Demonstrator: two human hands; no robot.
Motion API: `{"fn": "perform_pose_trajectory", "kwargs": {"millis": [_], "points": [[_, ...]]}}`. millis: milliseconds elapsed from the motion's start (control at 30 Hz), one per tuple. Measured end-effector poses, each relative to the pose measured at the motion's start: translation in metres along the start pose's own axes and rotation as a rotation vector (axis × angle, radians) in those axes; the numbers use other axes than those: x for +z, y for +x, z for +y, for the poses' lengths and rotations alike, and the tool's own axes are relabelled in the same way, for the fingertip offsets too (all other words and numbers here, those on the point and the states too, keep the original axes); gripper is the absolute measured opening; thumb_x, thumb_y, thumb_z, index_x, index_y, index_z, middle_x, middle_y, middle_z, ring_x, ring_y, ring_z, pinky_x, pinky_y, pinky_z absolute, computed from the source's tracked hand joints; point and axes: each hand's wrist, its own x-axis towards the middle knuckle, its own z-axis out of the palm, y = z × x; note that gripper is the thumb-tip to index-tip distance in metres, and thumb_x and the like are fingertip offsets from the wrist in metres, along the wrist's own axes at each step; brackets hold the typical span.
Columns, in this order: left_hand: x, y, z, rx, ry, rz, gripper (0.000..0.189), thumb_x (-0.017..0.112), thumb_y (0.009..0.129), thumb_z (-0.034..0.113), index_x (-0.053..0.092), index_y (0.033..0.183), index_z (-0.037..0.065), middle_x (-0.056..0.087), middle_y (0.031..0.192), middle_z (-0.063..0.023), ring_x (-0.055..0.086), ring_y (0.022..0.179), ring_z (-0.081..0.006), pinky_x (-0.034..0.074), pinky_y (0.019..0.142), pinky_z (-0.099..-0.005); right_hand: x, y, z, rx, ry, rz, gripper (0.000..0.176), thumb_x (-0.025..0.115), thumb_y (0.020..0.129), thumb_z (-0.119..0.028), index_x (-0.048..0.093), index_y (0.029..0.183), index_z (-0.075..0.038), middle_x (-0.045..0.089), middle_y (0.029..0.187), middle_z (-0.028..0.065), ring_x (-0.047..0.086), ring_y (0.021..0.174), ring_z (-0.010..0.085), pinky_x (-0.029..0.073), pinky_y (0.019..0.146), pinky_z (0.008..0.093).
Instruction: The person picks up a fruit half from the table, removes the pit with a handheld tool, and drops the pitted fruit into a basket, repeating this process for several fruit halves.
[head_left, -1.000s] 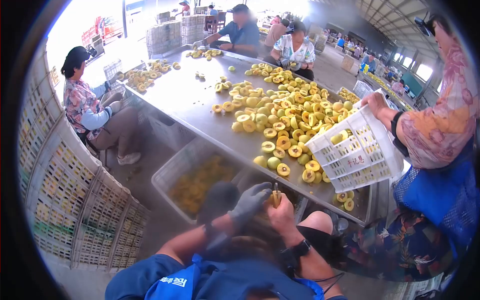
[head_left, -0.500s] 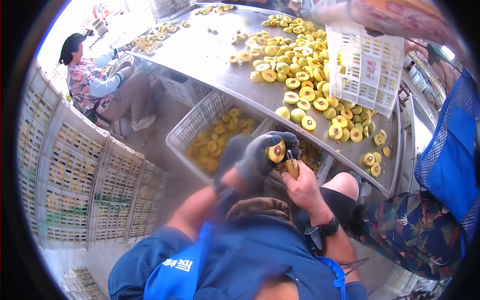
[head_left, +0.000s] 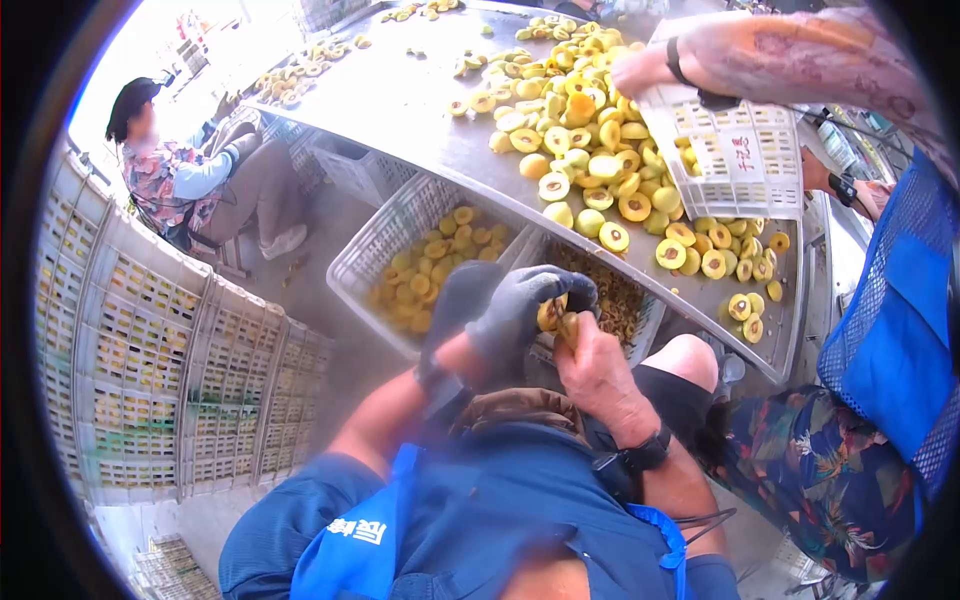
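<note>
My left hand point(head_left: 520, 312), in a grey glove, is closed around a halved yellow fruit point(head_left: 550, 313) with its brown pit side showing. Bare and curled, my right hand point(head_left: 590, 362) grips a small pitting tool point(head_left: 568, 328) by its handle, against the fruit; the tool's tip is hidden. Both hands are over my lap, in front of the metal table's edge. Below them is a crate point(head_left: 648, 335) of brown pits and scraps. To its left stands a crate point(head_left: 345, 270) of yellow fruit halves.
Many fruit halves point(head_left: 600, 165) lie on the metal table point(head_left: 420, 120). A co-worker's arm point(head_left: 790, 55) reaches over a tilted white basket point(head_left: 740, 155) at the right. Another person point(head_left: 165, 175) sits at the left, behind stacked crates point(head_left: 140, 350).
The white basket has tipped further, and more fruit lies beside it, with the co-worker's hand now at the pile. My right hand has brought the tool closer into the fruit.
</note>
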Motion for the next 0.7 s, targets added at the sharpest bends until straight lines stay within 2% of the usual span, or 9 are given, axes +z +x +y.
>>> {"fn": "perform_pose_trajectory", "kwargs": {"millis": [67, 100, 233, 333, 433, 533, 567, 667, 700], "points": [[0.001, -0.004, -0.017, 0.024, 0.073, 0.003, 0.027, 0.064, 0.093, 0.005, 0.073, 0.118, 0.001, 0.074, 0.107, -0.0132, 0.073, 0.097, -0.0248, 0.059, 0.086, -0.0343, -0.002, 0.001, 0.005, -0.035, -0.064, -0.045, 0.019, 0.059, 0.094, -0.011, 0.049, 0.103, 0.002, 0.062, 0.076, 0.0317, 0.062, 0.076, 0.0548, 0.049, 0.064, 0.058], [0.005, -0.006, -0.025, -0.191, -0.108, 0.054, 0.026, 0.062, 0.093, 0.001, 0.074, 0.116, 0.002, 0.074, 0.106, -0.012, 0.073, 0.097, -0.024, 0.059, 0.085, -0.0335, -0.001, 0.002, 0.009, 0.017, -0.15, -0.068, 0.019, 0.059, 0.093, -0.01, 0.049, 0.103, 0.003, 0.061, 0.074, 0.0326, 0.062, 0.076, 0.0549, 0.049, 0.065, 0.059], [0.007, 0.003, -0.006, -0.34, -0.049, -0.004, 0.027, 0.061, 0.093, 0.0, 0.074, 0.116, 0.005, 0.073, 0.107, -0.0114, 0.073, 0.095, -0.0247, 0.058, 0.085, -0.032, -0.005, 0.0, 0.013, 0.028, -0.098, -0.088, 0.02, 0.061, 0.093, -0.012, 0.051, 0.104, 0.001, 0.064, 0.082, 0.0321, 0.062, 0.082, 0.0556, 0.05, 0.07, 0.0579], [0.026, 0.002, -0.011, -0.359, -0.24, 0.285, 0.024, 0.063, 0.096, 0.005, 0.073, 0.118, 0.003, 0.074, 0.108, -0.0094, 0.072, 0.094, -0.0213, 0.057, 0.084, -0.0304, 0.003, 0.0, 0.022, 0.067, 0.073, 0.003, 0.021, 0.061, 0.094, -0.014, 0.055, 0.106, 0.002, 0.067, 0.089, 0.0306, 0.064, 0.089, 0.0532, 0.052, 0.076, 0.0533], [0.051, -0.003, -0.001, -0.324, -0.215, 0.564, 0.023, 0.064, 0.1, 0.012, 0.073, 0.118, 0.0, 0.074, 0.108, -0.0076, 0.07, 0.094, -0.0166, 0.057, 0.084, -0.0286, 0.017, 0.004, 0.032, 0.186, 0.117, 0.026, 0.023, 0.063, 0.095, -0.017, 0.059, 0.105, 0.003, 0.07, 0.091, 0.0254, 0.068, 0.087, 0.0426, 0.053, 0.079, 0.0464], [0.053, -0.001, -0.01, -0.345, -0.224, 0.637, 0.023, 0.066, 0.102, 0.013, 0.068, 0.118, -0.003, 0.074, 0.105, -0.0088, 0.069, 0.084, -0.0148, 0.055, 0.073, -0.0262, 0.024, 0.0, 0.035, 0.139, 0.33, -0.008, 0.024, 0.064, 0.095, -0.019, 0.061, 0.105, 0.003, 0.07, 0.088, 0.0197, 0.067, 0.081, 0.0305, 0.052, 0.076, 0.0422], [0.046, 0.002, -0.01, -0.409, -0.354, 0.662, 0.02, 0.068, 0.102, 0.015, 0.07, 0.108, -0.003, 0.074, 0.097, -0.01, 0.069, 0.073, -0.0164, 0.053, 0.062, -0.0271, 0.022, 0.001, 0.037, 0.183, 0.36, -0.071, 0.025, 0.064, 0.095, -0.02, 0.062, 0.105, 0.003, 0.07, 0.087, 0.0176, 0.066, 0.08, 0.0274, 0.052, 0.076, 0.0409], [0.036, 0.008, -0.003, -0.576, -0.334, 0.618, 0.021, 0.069, 0.101, 0.018, 0.07, 0.099, -0.003, 0.073, 0.087, -0.0107, 0.067, 0.062, -0.0178, 0.051, 0.053, -0.0296, 0.013, 0.001, 0.026, 0.159, 0.415, -0.174, 0.026, 0.063, 0.095, -0.02, 0.064, 0.106, 0.003, 0.07, 0.086, 0.0147, 0.065, 0.079, 0.0244, 0.052, 0.074, 0.0391], [0.035, 0.009, -0.004, -0.603, -0.373, 0.629, 0.023, 0.07, 0.1, 0.023, 0.075, 0.095, 0.002, 0.074, 0.082, -0.0045, 0.066, 0.069, -0.0099, 0.053, 0.061, -0.0242, 0.01, 0.0, 0.017, 0.167, 0.445, -0.174, 0.026, 0.062, 0.095, -0.02, 0.064, 0.106, 0.004, 0.07, 0.085, 0.0139, 0.066, 0.079, 0.0241, 0.052, 0.074, 0.0392]]}}
